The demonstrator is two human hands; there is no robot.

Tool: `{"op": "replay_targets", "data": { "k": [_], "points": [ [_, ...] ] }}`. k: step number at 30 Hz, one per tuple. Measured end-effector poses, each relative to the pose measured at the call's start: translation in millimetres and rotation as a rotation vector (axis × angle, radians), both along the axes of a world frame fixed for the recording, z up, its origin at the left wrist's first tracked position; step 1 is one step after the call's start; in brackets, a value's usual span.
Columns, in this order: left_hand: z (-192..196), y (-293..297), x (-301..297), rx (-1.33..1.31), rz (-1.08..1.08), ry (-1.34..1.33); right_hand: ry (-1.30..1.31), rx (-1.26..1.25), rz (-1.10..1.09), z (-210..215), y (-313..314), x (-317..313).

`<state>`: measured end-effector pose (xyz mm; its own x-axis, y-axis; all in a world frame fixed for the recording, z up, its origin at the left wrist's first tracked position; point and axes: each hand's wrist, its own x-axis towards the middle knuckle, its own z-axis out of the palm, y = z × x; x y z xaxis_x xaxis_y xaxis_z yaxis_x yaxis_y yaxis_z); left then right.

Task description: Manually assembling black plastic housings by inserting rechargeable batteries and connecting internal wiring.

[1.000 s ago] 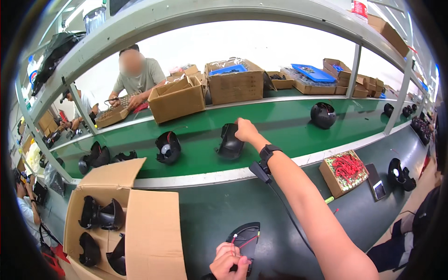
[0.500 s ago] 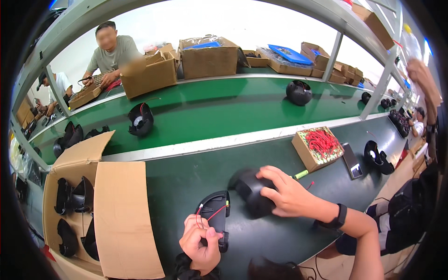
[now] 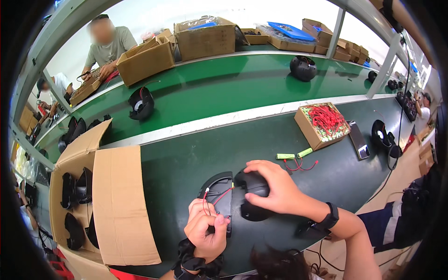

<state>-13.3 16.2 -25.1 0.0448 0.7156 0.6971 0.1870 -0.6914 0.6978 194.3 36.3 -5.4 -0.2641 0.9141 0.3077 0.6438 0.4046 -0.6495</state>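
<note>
My left hand (image 3: 205,231) is closed at the lower edge of a black plastic half-shell (image 3: 223,186), whose ribbed inside faces up. A red wire (image 3: 223,197) crosses the shell, and a small white connector shows above my fingers. Whether the fingers also pinch the wires is hidden. Just to the right, my right hand (image 3: 284,189) grips a rounded black shell (image 3: 254,205) from above, thumb and fingers spread across it. The two shells lie close side by side over the green table.
Two green battery cells (image 3: 285,156) with red leads lie beyond my right hand. Behind them stand a carton of red-wired cells (image 3: 324,125) and a phone (image 3: 359,140). An open cardboard box (image 3: 123,205) with black shells is at left. The green conveyor (image 3: 210,86) carries more shells.
The rounded shell in my right hand has turned and come nearer the half-shell. A second green cell and its red leads now show beyond that hand. My view has shifted somewhat.
</note>
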Motion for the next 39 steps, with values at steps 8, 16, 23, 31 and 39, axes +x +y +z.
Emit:
{"op": "replay_targets", "data": {
  "k": [8,16,23,31,39],
  "points": [
    [1,-4,9,-0.046,0.018,-0.006,0.869,-0.118,0.181,-50,-32,11],
    [2,-9,13,-0.018,-0.023,0.012,0.805,-0.234,0.210,-32,-37,-6],
    [6,-10,15,-0.014,-0.028,0.083,0.689,-0.240,0.155,-34,-36,-5],
    [5,-13,15,-0.043,-0.002,0.054,0.615,-0.241,0.198,-32,-36,3],
    [0,-9,1,-0.067,-0.065,0.032,0.416,-0.301,0.520,-23,-9,37]
  ]
}}
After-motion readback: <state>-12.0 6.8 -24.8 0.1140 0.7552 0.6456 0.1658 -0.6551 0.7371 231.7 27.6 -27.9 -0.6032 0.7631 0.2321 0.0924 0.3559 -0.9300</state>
